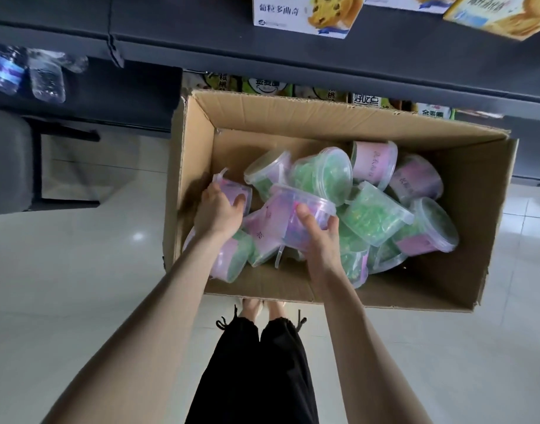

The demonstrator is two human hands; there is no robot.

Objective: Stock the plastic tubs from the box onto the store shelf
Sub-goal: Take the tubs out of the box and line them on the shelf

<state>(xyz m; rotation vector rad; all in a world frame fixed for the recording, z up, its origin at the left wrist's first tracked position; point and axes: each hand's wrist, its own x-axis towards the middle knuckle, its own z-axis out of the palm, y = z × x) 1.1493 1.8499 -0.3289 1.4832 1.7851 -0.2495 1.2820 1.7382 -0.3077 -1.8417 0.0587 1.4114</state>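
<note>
An open cardboard box (464, 228) stands on the floor in front of a dark store shelf (293, 50). Inside lie several clear plastic tubs with purple labels and green contents, such as a tub (375, 214) on its side. My left hand (218, 211) grips a purple-labelled tub (232, 189) at the box's left end. My right hand (319, 237) holds a second purple tub (293, 209) near the box's middle, thumb on its side just below the rim.
Cookie boxes (305, 13) sit on the upper shelf and snack packs (262, 85) on the lower shelf behind the box. Water bottles (45, 76) lie on a shelf at the left. A grey stool (8, 160) stands at the left on the glossy tiled floor (79, 270).
</note>
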